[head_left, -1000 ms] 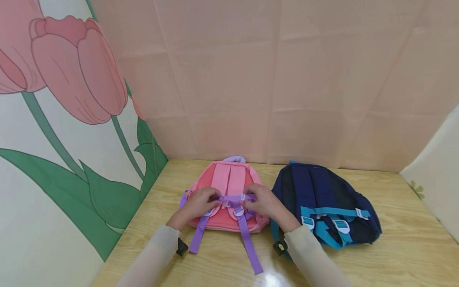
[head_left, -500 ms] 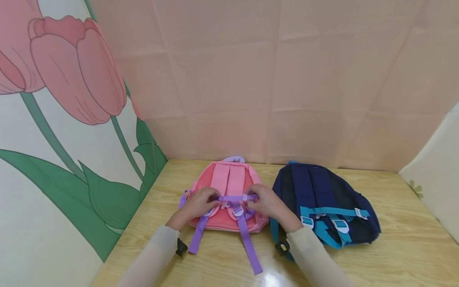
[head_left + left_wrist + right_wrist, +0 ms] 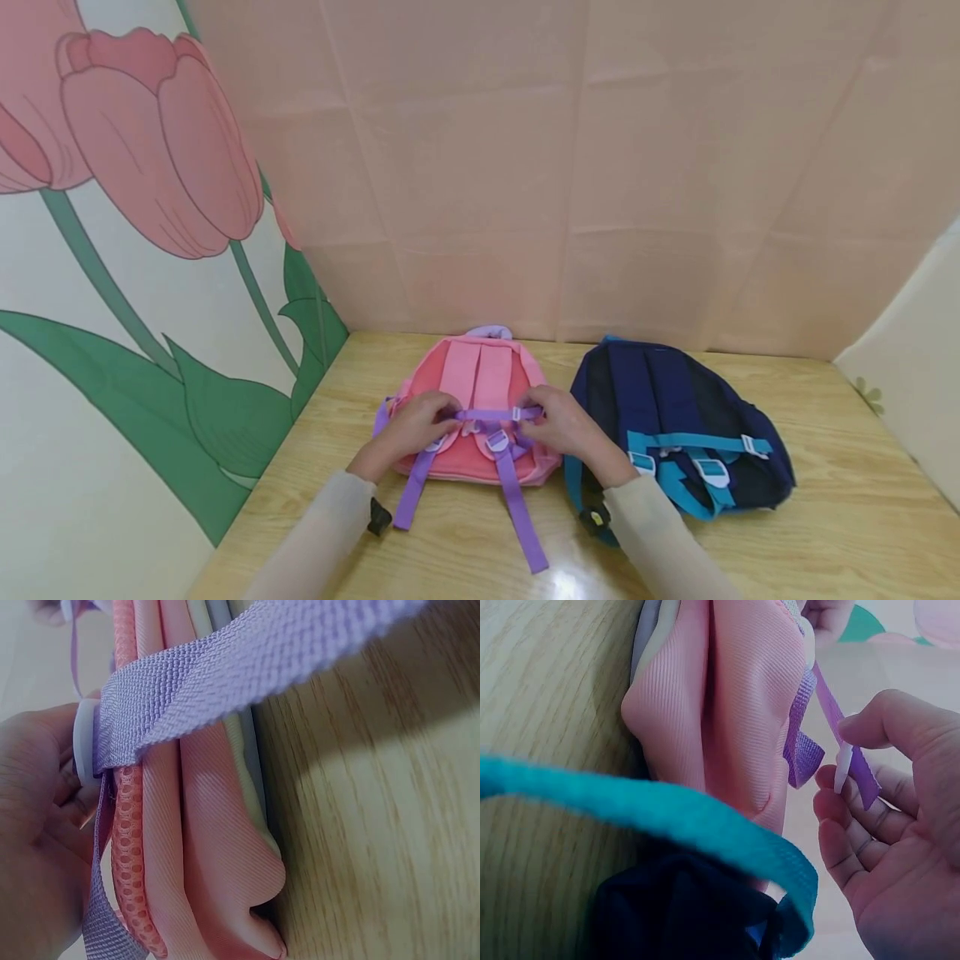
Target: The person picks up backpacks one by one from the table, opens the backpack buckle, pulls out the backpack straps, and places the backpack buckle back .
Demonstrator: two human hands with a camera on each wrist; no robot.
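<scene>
A pink backpack lies on the table, its shoulder straps facing up. Across those straps runs a purple chest strap, stretched level between both hands. My left hand pinches its left end. At the other end my right hand pinches the strap at a small white slider, thumb against fingers, with a short strap tail sticking out past it. In the left wrist view a purple webbing strap passes through a white buckle in front of the left hand, hiding some of its fingers.
A navy backpack with teal straps lies close on the right, partly under the right forearm. Two loose purple strap ends hang toward the front of the wooden table. A pink-beige backdrop stands behind.
My right hand has shifted slightly right, and the white slider has moved right with it along the chest strap. The left hand stays almost still.
</scene>
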